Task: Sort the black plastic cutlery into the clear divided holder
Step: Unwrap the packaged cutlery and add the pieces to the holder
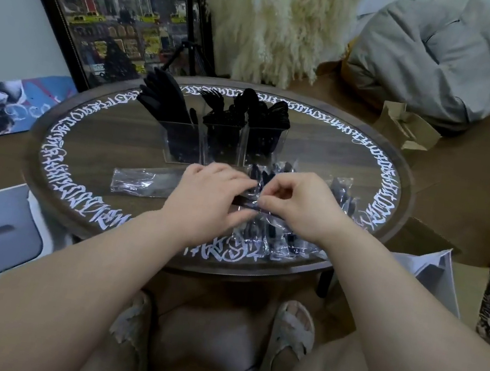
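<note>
While the clear divided holder [224, 147] stands just beyond, left hand [206, 198] and right hand [301, 206] pinch a wrapped cutlery packet [252, 200] between curled fingertips.

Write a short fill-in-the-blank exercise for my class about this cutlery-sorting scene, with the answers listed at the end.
1. The clear divided holder stands on a ____ wooden table.
2. The cutlery in the holder is ____ in colour.
3. The left hand and right hand together grip a clear plastic ____ of cutlery.

Answers: round; black; packet
</note>
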### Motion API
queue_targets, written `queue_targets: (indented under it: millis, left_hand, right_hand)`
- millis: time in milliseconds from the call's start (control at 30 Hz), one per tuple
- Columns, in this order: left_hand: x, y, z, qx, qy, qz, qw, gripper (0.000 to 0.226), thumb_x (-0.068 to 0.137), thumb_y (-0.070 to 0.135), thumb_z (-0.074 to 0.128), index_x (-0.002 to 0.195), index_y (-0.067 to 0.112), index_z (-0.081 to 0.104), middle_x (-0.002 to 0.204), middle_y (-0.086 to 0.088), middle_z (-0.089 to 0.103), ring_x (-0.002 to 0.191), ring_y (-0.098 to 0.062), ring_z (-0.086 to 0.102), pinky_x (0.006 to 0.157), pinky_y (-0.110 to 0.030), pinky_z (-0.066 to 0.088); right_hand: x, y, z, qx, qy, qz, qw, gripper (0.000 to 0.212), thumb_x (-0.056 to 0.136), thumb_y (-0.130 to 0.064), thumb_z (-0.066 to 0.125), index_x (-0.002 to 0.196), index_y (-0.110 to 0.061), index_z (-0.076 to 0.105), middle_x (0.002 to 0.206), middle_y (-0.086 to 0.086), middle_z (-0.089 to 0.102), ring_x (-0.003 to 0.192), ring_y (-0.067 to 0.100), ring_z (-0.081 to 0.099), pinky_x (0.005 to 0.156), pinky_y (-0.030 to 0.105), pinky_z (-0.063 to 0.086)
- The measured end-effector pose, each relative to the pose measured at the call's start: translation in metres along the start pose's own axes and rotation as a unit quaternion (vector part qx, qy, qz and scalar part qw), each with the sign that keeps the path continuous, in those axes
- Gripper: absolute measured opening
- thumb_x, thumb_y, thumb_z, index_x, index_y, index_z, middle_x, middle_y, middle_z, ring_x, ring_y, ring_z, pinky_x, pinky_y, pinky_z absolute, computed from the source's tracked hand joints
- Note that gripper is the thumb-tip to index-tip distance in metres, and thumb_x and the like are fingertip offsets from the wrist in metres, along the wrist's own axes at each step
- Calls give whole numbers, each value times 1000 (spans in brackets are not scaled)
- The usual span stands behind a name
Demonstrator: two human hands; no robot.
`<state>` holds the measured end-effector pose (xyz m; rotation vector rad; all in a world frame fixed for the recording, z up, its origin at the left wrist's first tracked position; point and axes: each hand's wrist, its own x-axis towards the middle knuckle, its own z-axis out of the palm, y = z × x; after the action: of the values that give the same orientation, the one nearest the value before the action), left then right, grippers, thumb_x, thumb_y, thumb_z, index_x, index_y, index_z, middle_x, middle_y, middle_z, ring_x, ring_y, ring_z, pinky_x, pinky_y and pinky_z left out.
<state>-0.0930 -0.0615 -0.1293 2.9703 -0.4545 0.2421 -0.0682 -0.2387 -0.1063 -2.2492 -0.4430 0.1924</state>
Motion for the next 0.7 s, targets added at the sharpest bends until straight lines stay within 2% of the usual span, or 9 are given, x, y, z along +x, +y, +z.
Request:
queue_targets:
  millis: [67,167,233,300,333,433,533,600,700]
  left_hand:
    - [-6,-6,-5,-29,-32,-9,999,60,85,63,32,133,32,49,125,9,58,118,-14,50,100,-39,34]
    - [-15,-17,-10,-63,-30,-21,997,46,92,53,41,127,27,56,111,5,60,106,-17,56,89,-35,42]
    - [-21,-25,-13,-60,-33,-35,997,42,94,50,43,126,26,56,110,4,59,104,-18,55,87,-35,44]
    - [-26,-34,-13,-53,-44,-50,996,43,94,51,42,128,26,54,110,4,57,104,-18,55,87,-35,44]
    - [-29,-39,-13,-49,-48,-57,996,44,94,52,41,129,26,53,109,4,57,104,-18,55,87,-36,44]
    - [-36,-52,-13,-28,-49,-72,996,48,94,54,39,131,27,52,108,3,56,104,-19,55,88,-37,45]
    - [-43,-62,-14,-21,-60,-89,994,55,92,58,32,133,27,50,115,2,57,110,-20,54,92,-40,45]
    - [-46,-68,-14,-24,-66,-99,993,57,91,59,28,133,27,49,117,2,56,112,-20,53,93,-42,45]
    - [-50,-77,-14,-33,-75,-107,991,48,95,52,31,130,27,51,118,2,58,112,-21,53,92,-42,45]
  right_hand:
    - [3,-7,5,27,0,-10,1000,5,82,-16,72,77,-15,73,73,-3,68,68,9,59,67,26,52]
    - [7,-13,9,81,9,2,997,6,86,-19,68,89,-18,74,83,-4,70,80,11,65,75,27,55]
    - [10,-14,12,99,32,30,994,12,90,-20,63,99,-22,71,87,-6,69,76,9,63,72,27,54]
    - [13,-15,14,104,38,64,992,15,92,-18,58,101,-22,69,88,-3,68,70,8,59,69,35,55]
    - [14,-16,16,113,31,79,990,16,92,-17,56,100,-20,70,90,-2,69,69,7,59,70,36,56]
    - [16,-19,22,120,-13,88,989,13,93,-18,58,98,-16,70,92,3,70,71,8,62,71,29,55]
    - [22,-24,33,104,-41,80,990,8,91,-13,62,91,-16,70,82,9,70,71,16,62,73,37,56]
    - [27,-26,41,98,-43,75,991,9,89,-8,63,86,-13,68,72,6,67,65,12,62,70,34,55]
    - [34,-31,51,91,-49,65,992,11,89,-6,62,82,-13,68,69,2,66,62,9,63,71,29,56]
